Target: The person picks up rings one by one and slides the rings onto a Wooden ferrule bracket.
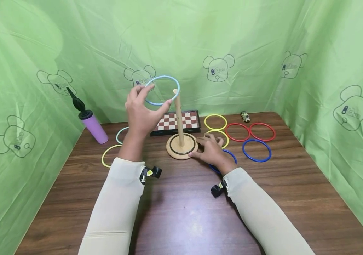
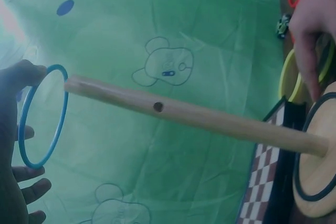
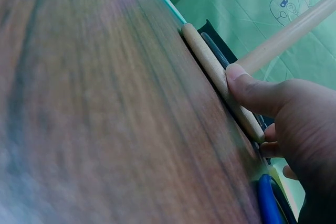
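A light blue ring (image 1: 163, 76) is held up in my left hand (image 1: 141, 109), gripped between thumb and fingers. The ring is tilted beside the top of an upright wooden post (image 1: 179, 117); in the left wrist view its near edge lies right at the post's tip (image 2: 71, 84). The post rises from a round wooden base (image 1: 176, 146) with a dark ring-shaped band (image 1: 183, 154) around its top. My right hand (image 1: 211, 150) holds the base's right edge, thumb (image 3: 239, 74) on the rim and fingers curled at its side.
Behind the post lies a checkered board (image 1: 191, 120). Yellow (image 1: 215, 114), red (image 1: 262, 123) and blue (image 1: 257, 161) rings lie to the right, near a toy car (image 1: 245, 117). A purple pump (image 1: 95, 129), a yellow ring (image 1: 103, 157) and a light blue ring (image 1: 117, 135) are left.
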The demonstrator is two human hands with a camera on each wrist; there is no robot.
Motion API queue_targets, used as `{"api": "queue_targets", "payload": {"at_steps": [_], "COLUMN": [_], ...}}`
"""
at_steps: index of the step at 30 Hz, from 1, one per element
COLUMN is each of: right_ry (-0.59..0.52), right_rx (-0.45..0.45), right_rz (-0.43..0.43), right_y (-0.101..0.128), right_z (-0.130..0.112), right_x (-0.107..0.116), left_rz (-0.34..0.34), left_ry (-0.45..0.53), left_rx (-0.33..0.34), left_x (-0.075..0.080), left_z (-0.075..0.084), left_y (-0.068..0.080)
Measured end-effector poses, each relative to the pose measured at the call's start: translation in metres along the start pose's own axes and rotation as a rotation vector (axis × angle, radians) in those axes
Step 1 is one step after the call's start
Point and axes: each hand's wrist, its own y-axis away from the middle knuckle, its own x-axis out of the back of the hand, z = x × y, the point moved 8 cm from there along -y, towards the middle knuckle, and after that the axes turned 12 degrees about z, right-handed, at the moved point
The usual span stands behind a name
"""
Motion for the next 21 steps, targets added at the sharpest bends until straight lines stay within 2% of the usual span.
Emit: {"api": "queue_targets", "payload": {"at_steps": [12, 21], "right_ry": [-0.009, -0.018], "right_rx": [0.007, 0.013], "right_rz": [0.008, 0.011], "right_y": [0.0, 0.0], "right_z": [0.001, 0.0], "right_x": [0.001, 0.001], "left_rz": [-0.047, -0.095], "left_ry": [0.01, 0.046], "left_rx": [-0.012, -0.013], "left_x": [-0.019, -0.03], "left_z": [-0.01, -0.029], "left_y": [0.024, 0.051]}}
